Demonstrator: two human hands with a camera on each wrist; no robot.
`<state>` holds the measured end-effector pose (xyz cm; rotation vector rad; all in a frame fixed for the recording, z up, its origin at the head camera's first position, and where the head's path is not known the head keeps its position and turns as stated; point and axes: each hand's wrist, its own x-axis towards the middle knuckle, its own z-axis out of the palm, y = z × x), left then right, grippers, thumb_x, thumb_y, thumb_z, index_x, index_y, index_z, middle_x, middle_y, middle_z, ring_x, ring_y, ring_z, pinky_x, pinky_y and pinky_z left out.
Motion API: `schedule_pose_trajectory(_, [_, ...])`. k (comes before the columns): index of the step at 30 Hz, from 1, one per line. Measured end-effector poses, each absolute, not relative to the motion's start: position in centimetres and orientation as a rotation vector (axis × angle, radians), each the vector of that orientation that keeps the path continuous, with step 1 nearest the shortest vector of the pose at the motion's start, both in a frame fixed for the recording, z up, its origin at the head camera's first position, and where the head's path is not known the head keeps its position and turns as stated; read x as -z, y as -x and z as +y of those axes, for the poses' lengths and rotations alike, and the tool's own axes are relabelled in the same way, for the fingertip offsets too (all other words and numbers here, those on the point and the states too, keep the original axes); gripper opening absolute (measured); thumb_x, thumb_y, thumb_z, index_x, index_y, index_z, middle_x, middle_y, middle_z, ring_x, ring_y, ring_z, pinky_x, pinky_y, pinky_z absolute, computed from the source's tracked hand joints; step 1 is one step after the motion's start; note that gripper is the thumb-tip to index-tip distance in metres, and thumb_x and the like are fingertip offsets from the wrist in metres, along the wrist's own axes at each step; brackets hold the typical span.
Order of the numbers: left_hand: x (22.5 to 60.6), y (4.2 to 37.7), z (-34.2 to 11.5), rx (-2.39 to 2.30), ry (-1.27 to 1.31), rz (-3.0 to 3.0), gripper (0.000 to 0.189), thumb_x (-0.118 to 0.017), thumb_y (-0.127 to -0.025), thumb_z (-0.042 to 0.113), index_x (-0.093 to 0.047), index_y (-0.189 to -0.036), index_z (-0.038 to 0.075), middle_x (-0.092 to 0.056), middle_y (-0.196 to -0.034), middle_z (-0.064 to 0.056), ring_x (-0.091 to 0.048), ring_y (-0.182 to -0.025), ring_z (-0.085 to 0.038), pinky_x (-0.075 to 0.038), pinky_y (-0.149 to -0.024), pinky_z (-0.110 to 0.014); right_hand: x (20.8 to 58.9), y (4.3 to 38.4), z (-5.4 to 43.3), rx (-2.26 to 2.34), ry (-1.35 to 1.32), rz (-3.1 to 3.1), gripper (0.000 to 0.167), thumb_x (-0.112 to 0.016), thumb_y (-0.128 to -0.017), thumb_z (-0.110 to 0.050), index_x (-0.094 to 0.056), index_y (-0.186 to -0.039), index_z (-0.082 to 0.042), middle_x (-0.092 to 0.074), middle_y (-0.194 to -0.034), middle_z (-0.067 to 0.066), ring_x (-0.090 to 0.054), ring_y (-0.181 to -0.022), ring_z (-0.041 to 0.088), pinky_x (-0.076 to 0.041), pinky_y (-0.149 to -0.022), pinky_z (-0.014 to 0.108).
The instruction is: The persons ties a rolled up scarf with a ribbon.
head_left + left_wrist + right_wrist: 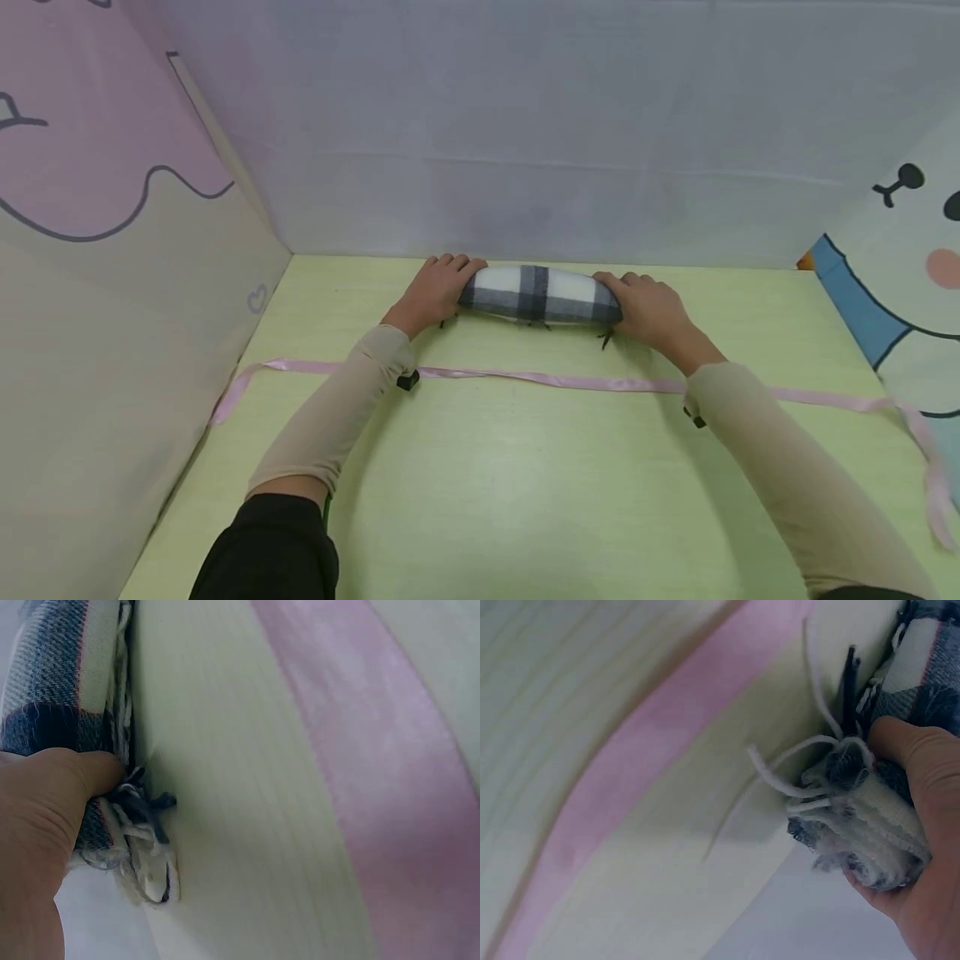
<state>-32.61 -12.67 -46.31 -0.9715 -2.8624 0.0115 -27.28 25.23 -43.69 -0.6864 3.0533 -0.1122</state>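
Observation:
A rolled plaid scarf (533, 293) in white, grey and dark blue lies crosswise near the back edge of the table. At its left end my left hand (441, 287) grips the roll, and the left wrist view shows the thumb (94, 771) pressed on the cloth beside knotted fringe (150, 825). My right hand (651, 310) grips the other end. In the right wrist view, the folded layers and loose fringe strands (802, 769) stick out past that thumb (900, 739). The far-side fingers are mostly hidden behind the roll in both wrist views.
A pink ribbon (555, 381) runs across the pale yellow-green table (540, 483), under both forearms, and hangs toward the right. Behind the table stands a pale wall (525, 125). Panels with cartoon drawings border the left (90, 333) and right sides.

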Motion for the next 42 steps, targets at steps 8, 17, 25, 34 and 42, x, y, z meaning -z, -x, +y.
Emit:
schedule_pose_trajectory(8, [44.1, 32.4, -13.0, -0.015, 0.979, -2.764, 0.083, -0.087, -0.085, 0.010, -0.042, -0.155, 0.016, -0.060, -0.137, -0.012, -0.058, -0.124, -0.037, -0.047, -0.103, -0.053, 40.8, 25.4, 24.7, 0.050, 0.688, 3.144, 0.083, -0.085, -0.083, -0.012, -0.042, -0.154, -0.019, -0.063, -0.126, 0.027, -0.064, -0.109, 0.048, -0.054, -0.084, 0.063])
schedule_pose_trajectory(17, [40.2, 33.0, -12.8, 0.035, 1.043, -2.602, 0.083, -0.091, -0.082, 0.016, -0.047, -0.152, 0.017, -0.059, -0.140, -0.013, -0.056, -0.128, -0.038, -0.046, -0.102, -0.055, 36.5, 21.8, 24.4, 0.027, 0.637, 3.275, 0.081, -0.087, -0.083, -0.015, -0.043, -0.151, -0.018, -0.063, -0.122, 0.030, -0.063, -0.105, 0.051, -0.052, -0.083, 0.065])
schedule_pose_trajectory(25, [36.7, 33.7, -12.0, 0.114, 1.145, -2.452, 0.078, -0.089, -0.083, 0.018, -0.049, -0.150, 0.016, -0.059, -0.142, -0.012, -0.056, -0.129, -0.038, -0.045, -0.101, -0.055, 33.7, 17.1, 23.6, 0.029, 0.584, 3.436, 0.079, -0.083, -0.082, -0.011, -0.044, -0.150, -0.015, -0.065, -0.113, 0.032, -0.065, -0.094, 0.052, -0.053, -0.075, 0.062])
schedule_pose_trajectory(34, [33.7, 34.5, -10.8, 0.158, 1.300, -2.342, 0.077, -0.089, -0.084, 0.024, -0.049, -0.151, 0.017, -0.060, -0.146, -0.009, -0.055, -0.135, -0.034, -0.043, -0.105, -0.055, 32.1, 11.0, 21.5, 0.186, 0.457, 3.516, 0.095, -0.088, -0.072, -0.007, -0.043, -0.155, -0.011, -0.066, -0.108, 0.033, -0.066, -0.082, 0.052, -0.053, -0.063, 0.061])
schedule_pose_trajectory(42, [32.5, 34.8, -9.6, 0.214, 1.414, -2.330, 0.072, -0.087, -0.087, 0.026, -0.051, -0.149, 0.018, -0.059, -0.147, -0.005, -0.055, -0.138, -0.027, -0.037, -0.113, -0.055, 31.9, 6.1, 18.4, 0.302, 0.320, 3.546, 0.099, -0.089, -0.072, -0.013, -0.041, -0.158, -0.018, -0.070, -0.100, 0.028, -0.067, -0.071, 0.040, -0.049, -0.047, 0.049])
